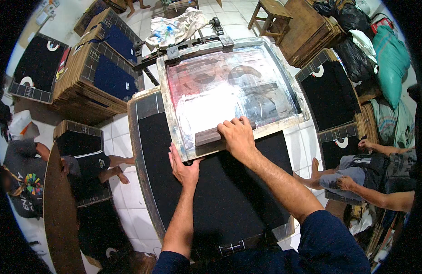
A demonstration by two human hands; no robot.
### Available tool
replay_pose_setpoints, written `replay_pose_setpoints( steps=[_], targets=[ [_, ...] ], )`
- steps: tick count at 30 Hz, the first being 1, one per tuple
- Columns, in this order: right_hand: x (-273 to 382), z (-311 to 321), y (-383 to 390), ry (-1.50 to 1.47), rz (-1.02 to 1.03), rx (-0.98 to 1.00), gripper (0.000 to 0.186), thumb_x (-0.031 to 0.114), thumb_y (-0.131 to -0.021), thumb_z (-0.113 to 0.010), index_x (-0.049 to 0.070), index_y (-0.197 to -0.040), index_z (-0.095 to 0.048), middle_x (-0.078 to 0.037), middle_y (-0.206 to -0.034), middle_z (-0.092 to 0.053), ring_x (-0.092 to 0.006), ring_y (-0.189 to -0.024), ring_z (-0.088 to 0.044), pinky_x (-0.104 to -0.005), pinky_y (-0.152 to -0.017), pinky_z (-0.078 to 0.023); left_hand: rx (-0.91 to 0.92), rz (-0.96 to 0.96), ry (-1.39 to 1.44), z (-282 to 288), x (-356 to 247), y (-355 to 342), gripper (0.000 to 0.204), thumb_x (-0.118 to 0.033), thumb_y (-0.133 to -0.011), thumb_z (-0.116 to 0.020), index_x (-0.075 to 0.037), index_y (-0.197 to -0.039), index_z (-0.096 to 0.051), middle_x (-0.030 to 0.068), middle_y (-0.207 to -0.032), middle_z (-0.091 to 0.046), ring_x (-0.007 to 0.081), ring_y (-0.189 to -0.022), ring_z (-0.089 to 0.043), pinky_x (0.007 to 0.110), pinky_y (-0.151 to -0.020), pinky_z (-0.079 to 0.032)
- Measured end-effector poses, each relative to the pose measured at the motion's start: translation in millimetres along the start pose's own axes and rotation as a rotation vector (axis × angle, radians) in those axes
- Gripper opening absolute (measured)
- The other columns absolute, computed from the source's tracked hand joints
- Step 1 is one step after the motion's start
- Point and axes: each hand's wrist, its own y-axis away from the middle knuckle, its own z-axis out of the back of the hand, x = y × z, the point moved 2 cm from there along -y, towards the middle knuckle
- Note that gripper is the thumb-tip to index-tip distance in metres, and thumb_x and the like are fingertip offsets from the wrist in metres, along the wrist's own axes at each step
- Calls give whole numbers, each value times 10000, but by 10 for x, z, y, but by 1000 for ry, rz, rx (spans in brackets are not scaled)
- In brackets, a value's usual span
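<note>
A screen-printing frame (163, 91) with a paint-stained wooden rim lies tilted over a black fabric panel (229, 196) on the board before me. My left hand (185, 170) grips the frame's near left corner, thumb along its front rim and fingers up its side. My right hand (238, 137) is closed over the dark wooden handle of a squeegee (209, 139), which rests on the mesh at the near edge. Bright glare and white and reddish ink smears cover the mesh. A dark curved shape shows at its upper right. Two hinge clamps (226, 43) hold the frame's far side.
A stained white rag (176, 28) hangs over the hinge bar. Tall stacks of boards with navy fabric (112, 75) stand at the left. Printed black panels (329, 86) lie right, near sacks (390, 64). People sit close on both sides. A wooden stool (269, 18) stands behind.
</note>
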Motion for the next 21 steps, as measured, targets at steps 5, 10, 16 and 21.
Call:
replay_pose_setpoints(
  steps=[5,10,16,21],
  targets=[
    [-15,79,40,-31,3,-25,219,47,-831,-702,128,-1034,-685,-30,-977,-682,-235,-1001,-650,-450,-999,-420,-45,-49,209,-18,104,78,1109,-115,-688,-948,-68,-1603,-323,251,-1588,-419,419,-1454,-437,500,-1156,-440],
    [-30,122,-99,14,-23,-23,209,61,-840,-691,135,-1036,-687,-28,-982,-688,-237,-1020,-645,-471,-1009,-410,-111,-181,142,-56,135,93,1140,-104,-714,-940,-133,-1634,-269,264,-1609,-367,410,-1446,-450,489,-1127,-470],
    [-18,146,-154,21,-32,-18,268,32,-819,-695,141,-1063,-681,-31,-1000,-682,-247,-1043,-623,-491,-1020,-398,-123,-230,174,-71,159,93,1143,-100,-736,-926,-233,-1648,-251,263,-1620,-340,407,-1433,-461,484,-1125,-472],
    [-5,142,-116,52,-12,-42,289,66,-806,-710,145,-1079,-661,-31,-1027,-670,-247,-1054,-617,-492,-1026,-399,-122,-276,157,-98,157,88,1136,-131,-743,-925,-245,-1649,-250,277,-1613,-316,432,-1433,-443,500,-1099,-483]
  ],
)
